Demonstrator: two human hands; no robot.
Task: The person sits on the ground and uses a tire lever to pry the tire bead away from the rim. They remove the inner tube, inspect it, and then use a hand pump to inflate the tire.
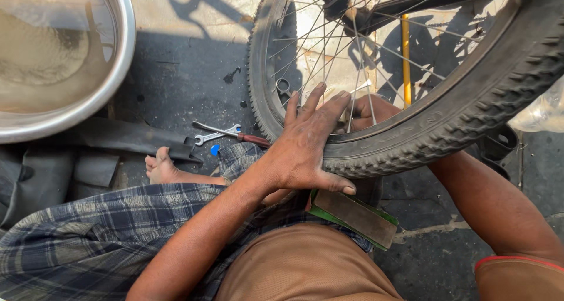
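Bicycle tyre (470,110): your left hand (305,145) is pressing it steady, fingers spread; right hand (370,110), behind spokes (329,48), grip unclear; spanner (216,133) lying nearby.

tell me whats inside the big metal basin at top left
The metal basin holds murky brownish water with reflections on its surface. Whatever lies beneath the water cannot be seen.
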